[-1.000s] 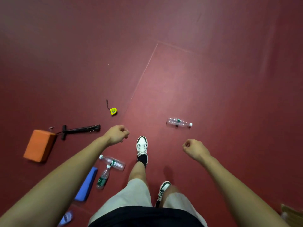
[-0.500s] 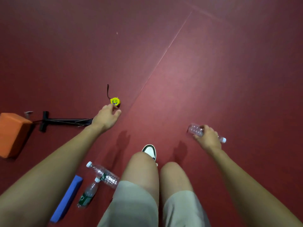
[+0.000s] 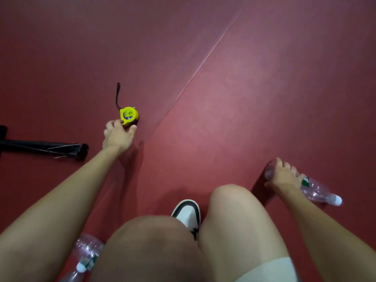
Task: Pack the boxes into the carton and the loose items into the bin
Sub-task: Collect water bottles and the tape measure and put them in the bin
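A yellow tape measure (image 3: pixel 129 115) with a black wrist strap lies on the red floor left of centre. My left hand (image 3: pixel 118 136) reaches it, and its fingertips and thumb pinch the near edge of the case. At the right, my right hand (image 3: pixel 283 177) grips a clear plastic bottle (image 3: pixel 317 189) with a white cap that lies on the floor. The hand covers the bottle's middle. No carton or bin is in view.
A black hand pump (image 3: pixel 42 147) lies on the floor at the left edge. Two more clear bottles (image 3: pixel 87 253) lie at the bottom left, partly behind my left arm and knee. My knees and one black and white shoe (image 3: pixel 188 215) fill the bottom centre.
I have crouched lower and the view has closed in on the floor. My left hand went from beside the tape measure to pinching it. My right hand stays on the bottle.
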{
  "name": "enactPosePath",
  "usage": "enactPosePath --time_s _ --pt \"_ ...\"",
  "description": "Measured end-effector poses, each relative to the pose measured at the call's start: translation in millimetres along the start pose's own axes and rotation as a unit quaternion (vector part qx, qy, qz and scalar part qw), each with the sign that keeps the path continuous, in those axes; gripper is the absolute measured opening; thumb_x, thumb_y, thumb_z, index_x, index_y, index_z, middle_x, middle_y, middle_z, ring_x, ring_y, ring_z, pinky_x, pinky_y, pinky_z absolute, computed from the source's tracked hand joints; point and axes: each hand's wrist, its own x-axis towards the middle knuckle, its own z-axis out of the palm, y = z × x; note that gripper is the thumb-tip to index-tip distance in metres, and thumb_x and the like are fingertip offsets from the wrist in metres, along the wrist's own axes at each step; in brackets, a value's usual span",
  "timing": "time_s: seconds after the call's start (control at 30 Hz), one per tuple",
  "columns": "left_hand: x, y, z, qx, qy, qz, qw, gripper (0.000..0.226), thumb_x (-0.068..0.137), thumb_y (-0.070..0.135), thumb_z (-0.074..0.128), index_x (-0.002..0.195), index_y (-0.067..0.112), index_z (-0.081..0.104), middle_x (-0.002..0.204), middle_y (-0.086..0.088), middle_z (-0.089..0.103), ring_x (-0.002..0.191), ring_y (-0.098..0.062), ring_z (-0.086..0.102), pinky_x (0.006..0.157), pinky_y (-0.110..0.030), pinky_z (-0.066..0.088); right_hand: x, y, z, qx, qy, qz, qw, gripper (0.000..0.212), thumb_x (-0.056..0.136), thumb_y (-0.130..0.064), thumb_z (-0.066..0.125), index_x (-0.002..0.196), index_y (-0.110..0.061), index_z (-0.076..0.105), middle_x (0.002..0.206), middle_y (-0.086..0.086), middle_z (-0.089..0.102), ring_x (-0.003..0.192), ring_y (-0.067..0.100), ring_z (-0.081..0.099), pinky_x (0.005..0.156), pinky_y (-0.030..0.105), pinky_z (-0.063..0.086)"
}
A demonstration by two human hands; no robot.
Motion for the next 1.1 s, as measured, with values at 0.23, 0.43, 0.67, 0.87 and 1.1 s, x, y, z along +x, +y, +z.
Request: enactPosePath --time_s 0.23,0.43,0.67,0.87,1.1 --pt "43 -6 4 -0.038 0.012 -0.031 0.999 0.056 0.093 0.043 0.048 0.142 0.021 0.033 0.152 -0.016 0.017 0.135 -0.039 0.027 0.107 -0.045 0.03 22 -24 -9 0.047 0.053 -0.025 0.997 0.074 0.065 -0.035 0.084 0.124 -0.007 0.049 0.13 0.02 0.051 0.121 0.039 0.046 0.102 0.047 0.037" --pt "71 6 13 -0.057 -0.025 -0.027 0.998 0.066 0.089 0.045 0.053 0.146 0.028 0.026 0.154 -0.017 0.012 0.136 -0.042 0.026 0.11 -0.042 0.027 30 -95 -46 0.164 0.056 -0.159 0.972 0.078 0.065 -0.039 0.083 0.13 -0.012 0.05 0.13 0.017 0.054 0.121 0.037 0.048 0.101 0.042 0.04" --pt "75 18 41 -0.05 0.017 -0.012 0.999 0.07 0.08 0.034 0.071 0.14 0.029 0.036 0.143 -0.016 0.025 0.128 -0.039 0.034 0.104 -0.044 0.035 30 -134 -62 0.201 0.036 -0.202 0.958 0.072 0.068 -0.041 0.081 0.127 -0.014 0.052 0.128 0.012 0.056 0.119 0.029 0.052 0.096 0.033 0.041" --pt "56 21 43 -0.119 -0.005 0.001 0.993 0.052 0.083 0.025 0.067 0.13 0.022 0.046 0.135 -0.018 0.031 0.116 -0.037 0.048 0.102 -0.033 0.036 24 -115 -71 0.252 0.032 -0.179 0.95 0.066 0.071 -0.038 0.08 0.125 -0.012 0.054 0.12 0.01 0.061 0.104 0.023 0.056 0.084 0.026 0.039" --pt "-43 77 -16 -0.228 -0.15 0.067 0.96 0.05 0.074 0.031 0.074 0.119 0.031 0.052 0.109 -0.007 0.053 0.098 -0.025 0.056 0.09 -0.05 0.051 -45 -72 -121 0.397 0.025 -0.123 0.909 0.064 0.077 -0.038 0.075 0.129 -0.012 0.049 0.112 0.001 0.057 0.096 0.012 0.051 0.083 0.02 0.035"
